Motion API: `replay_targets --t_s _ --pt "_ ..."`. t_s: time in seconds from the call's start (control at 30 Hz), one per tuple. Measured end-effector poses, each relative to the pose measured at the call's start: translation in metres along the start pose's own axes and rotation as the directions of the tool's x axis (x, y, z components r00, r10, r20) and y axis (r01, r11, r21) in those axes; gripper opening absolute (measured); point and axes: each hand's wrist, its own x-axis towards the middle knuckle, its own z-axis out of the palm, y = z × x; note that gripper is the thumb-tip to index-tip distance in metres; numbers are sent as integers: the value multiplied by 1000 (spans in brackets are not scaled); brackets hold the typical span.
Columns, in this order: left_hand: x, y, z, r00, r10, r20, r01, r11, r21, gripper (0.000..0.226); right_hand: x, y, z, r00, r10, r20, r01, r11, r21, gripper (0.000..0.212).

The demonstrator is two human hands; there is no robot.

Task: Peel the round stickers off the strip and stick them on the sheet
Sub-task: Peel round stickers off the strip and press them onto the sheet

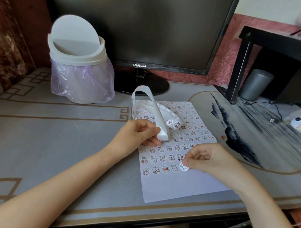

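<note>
Left hand point(138, 134) pinches the curled white paper strip point(159, 117) over the middle of the white paper sheet point(169, 187) that's full of cartoon stickers. Right hand point(206, 157) pinches one round white sticker point(183, 167), touching the right end of the sheet's lowest row.

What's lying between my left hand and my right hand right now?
Head view: only the sheet, with rows of stuck round stickers, lies between the left hand and the right hand.

Strip: white paper backing strip point(157, 114), looped above the sheet's upper left.
Sheet: white paper sheet point(170, 187), flat, filled with rows of cartoon stickers point(165, 169).
Sticker: round white sticker point(183, 167), ending the bottom row.
</note>
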Motion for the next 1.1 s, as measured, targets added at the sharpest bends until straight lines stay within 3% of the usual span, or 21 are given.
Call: replay_targets --t_s 0.67,0.8,0.93,1.1 --pt "0 1 1 1000 2 8 -2 1000 9 13 4 17 3 992 -94 -90 74 977 -201 11" --pt "-1 2 2 1000 -6 2 6 1000 12 13 3 19 2 990 -113 -83 97 979 -177 11" --pt "-2 3 2 1000 -8 2 8 1000 17 13 5 19 0 990 -119 -69 111 988 -110 25" --pt "-2 4 2 1000 -15 4 15 1000 14 13 8 23 -3 986 -156 -61 148 981 -123 16"
